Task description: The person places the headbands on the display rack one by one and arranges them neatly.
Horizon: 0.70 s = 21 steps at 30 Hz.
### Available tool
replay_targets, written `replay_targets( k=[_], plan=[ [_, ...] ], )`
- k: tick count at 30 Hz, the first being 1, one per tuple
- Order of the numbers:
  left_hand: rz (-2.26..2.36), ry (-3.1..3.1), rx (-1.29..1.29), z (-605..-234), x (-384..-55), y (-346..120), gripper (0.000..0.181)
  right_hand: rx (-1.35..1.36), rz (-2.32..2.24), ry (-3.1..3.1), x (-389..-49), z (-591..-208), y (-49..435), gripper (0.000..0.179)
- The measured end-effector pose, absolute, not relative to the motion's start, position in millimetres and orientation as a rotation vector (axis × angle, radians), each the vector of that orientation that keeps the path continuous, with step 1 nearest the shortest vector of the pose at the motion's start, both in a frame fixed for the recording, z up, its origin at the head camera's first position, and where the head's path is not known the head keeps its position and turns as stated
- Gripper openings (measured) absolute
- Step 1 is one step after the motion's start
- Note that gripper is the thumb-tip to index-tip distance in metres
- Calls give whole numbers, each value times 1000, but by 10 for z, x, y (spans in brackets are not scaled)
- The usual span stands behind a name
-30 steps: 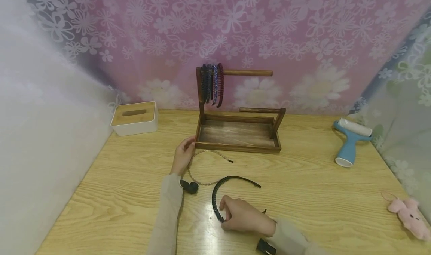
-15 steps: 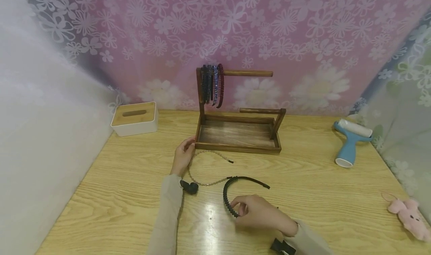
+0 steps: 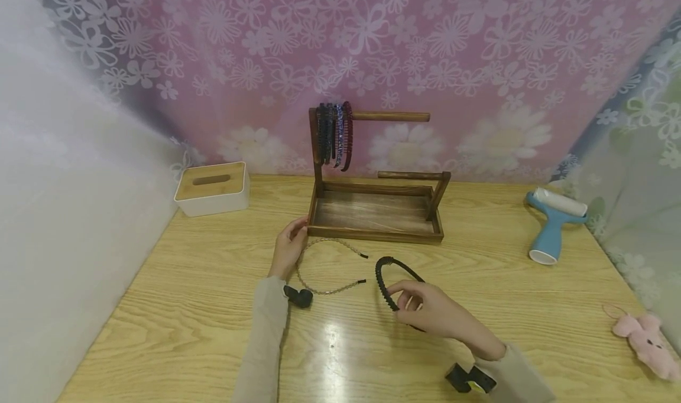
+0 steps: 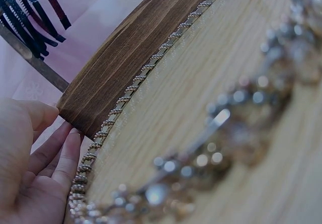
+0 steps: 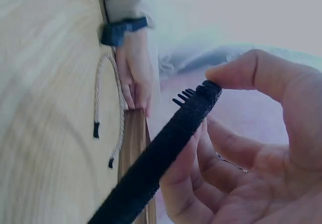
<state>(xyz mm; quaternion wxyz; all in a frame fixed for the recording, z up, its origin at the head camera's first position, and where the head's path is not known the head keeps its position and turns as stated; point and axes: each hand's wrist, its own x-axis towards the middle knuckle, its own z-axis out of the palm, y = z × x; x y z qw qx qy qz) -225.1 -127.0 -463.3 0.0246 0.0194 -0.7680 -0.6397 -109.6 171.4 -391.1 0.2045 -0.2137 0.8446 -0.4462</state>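
Note:
My right hand (image 3: pixel 438 313) pinches a black toothed headband (image 3: pixel 380 279) between thumb and fingers, the band tilted up over the table. Close up in the right wrist view, the black headband (image 5: pixel 156 156) shows small comb teeth near the thumb. A beaded headband (image 4: pixel 132 89) lies on the table in front of a brown wooden headband stand (image 3: pixel 372 233). At the front left corner of that stand's tray, my left hand (image 3: pixel 288 250) grips the wood with thumb and fingertips. Several dark and glittery headbands (image 3: pixel 340 134) hang at the left end of the upper bar (image 3: pixel 393 116).
A shorter bar (image 3: pixel 409 175) rises over the tray's right end. Back left stands a white tissue box (image 3: pixel 215 202) with a wooden lid. On the right lie a blue-handled lint roller (image 3: pixel 550 231) and a pink plush toy (image 3: pixel 648 345).
My right hand has carried the black headband right and away from me, off the end of the beaded headband, tilting it up. My left hand stays at the stand's corner.

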Motion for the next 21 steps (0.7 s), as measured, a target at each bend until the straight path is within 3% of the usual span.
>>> replay_targets(
  k=[21],
  plan=[
    [-1981,-2381,49,-4656,-2272,-1278,36,-143,-1341,2579,-1262,-3841,2388,54]
  ],
)
